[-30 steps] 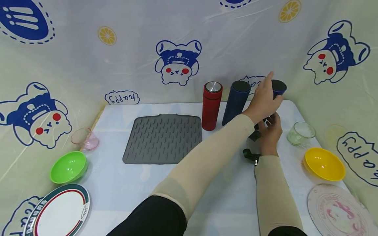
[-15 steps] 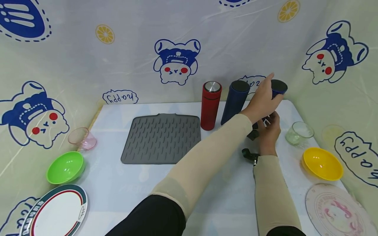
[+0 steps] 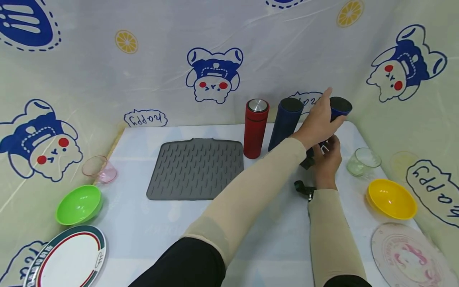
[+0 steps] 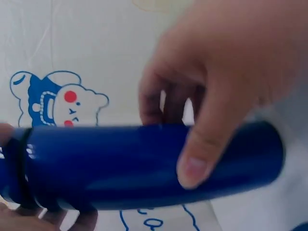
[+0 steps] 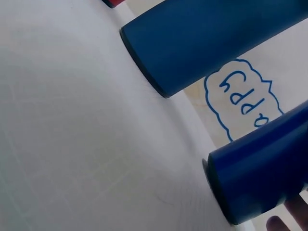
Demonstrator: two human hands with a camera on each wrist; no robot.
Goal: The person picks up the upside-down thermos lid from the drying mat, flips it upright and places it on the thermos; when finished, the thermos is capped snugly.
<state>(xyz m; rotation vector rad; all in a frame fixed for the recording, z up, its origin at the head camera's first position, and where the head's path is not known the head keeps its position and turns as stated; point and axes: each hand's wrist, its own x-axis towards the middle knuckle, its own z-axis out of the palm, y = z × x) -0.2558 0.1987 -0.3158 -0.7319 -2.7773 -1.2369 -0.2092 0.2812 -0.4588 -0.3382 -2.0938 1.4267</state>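
A glossy blue thermos (image 3: 340,107) with a dark top stands at the back right of the table. My left hand (image 3: 317,121) grips it near the top, index finger pointing up; its fingers (image 4: 29,222) wrap the dark band in the left wrist view. Lower on the body, my right hand (image 3: 327,161) holds it, the thumb (image 4: 196,166) laid along its side. In the right wrist view the thermos base is close over the tabletop, leaning. Just left stands a matte dark blue thermos (image 3: 286,121), then a red thermos (image 3: 256,129) with a silver lid.
A grey ridged mat (image 3: 197,169) lies left of the bottles. Along the left edge are a pink glass (image 3: 107,173), green bowl (image 3: 79,204) and rimmed plate (image 3: 71,261). On the right are a greenish glass (image 3: 362,165), yellow bowl (image 3: 392,199) and pink-patterned plate (image 3: 405,251).
The top of the glossy blue thermos has shifted slightly right. Both hands stay on it in nearly the same place.
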